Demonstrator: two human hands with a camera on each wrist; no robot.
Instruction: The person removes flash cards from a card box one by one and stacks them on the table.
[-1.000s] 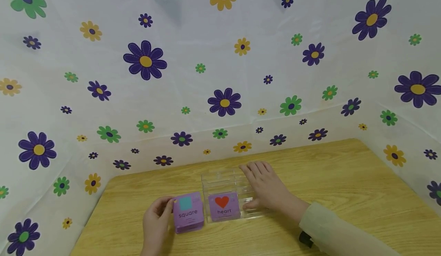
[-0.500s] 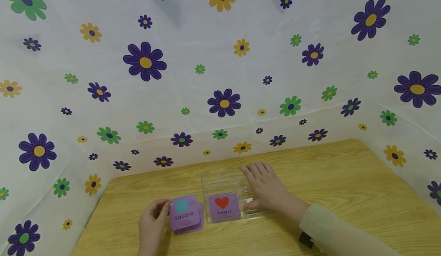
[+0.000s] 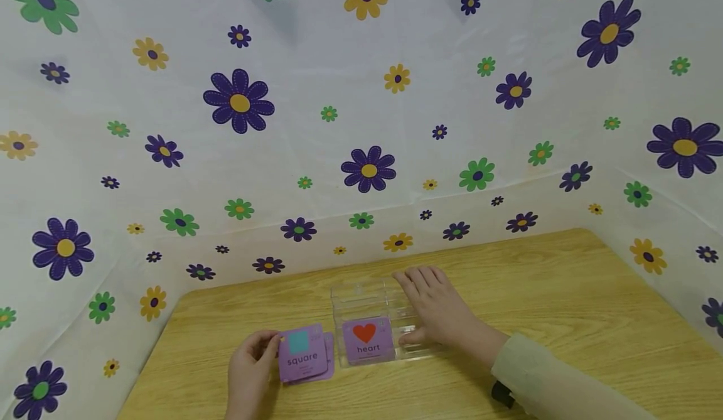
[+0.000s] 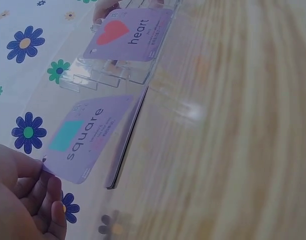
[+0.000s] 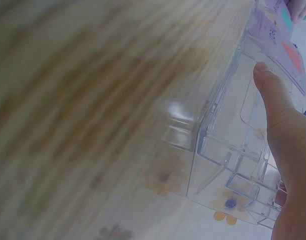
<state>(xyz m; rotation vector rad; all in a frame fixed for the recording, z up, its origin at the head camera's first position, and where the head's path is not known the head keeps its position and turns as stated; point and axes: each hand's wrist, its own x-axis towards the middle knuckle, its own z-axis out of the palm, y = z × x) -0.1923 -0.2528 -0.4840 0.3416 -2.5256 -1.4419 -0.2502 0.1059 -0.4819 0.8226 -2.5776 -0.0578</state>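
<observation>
My left hand pinches the left corner of a purple card that reads "square" and has a teal square on it. The wrist view shows this card tilted up over a thin stack of cards on the table. In the head view, a purple card edge peeks out to its right. Just right of it stands a clear plastic card holder with stepped slots. A purple "heart" card leans in its left part. My right hand grips the holder's right part, thumb at the front, fingers over the back.
The wood-grain table extends on both sides of the holder. Behind and beside it hangs a white sheet printed with purple, green and yellow flowers. The right sleeve lies over the table's front right.
My left hand has drawn the "square" card left and slightly toward me, uncovering the right edge of the card beneath it. The right hand, the holder and the "heart" card stay where they were.
</observation>
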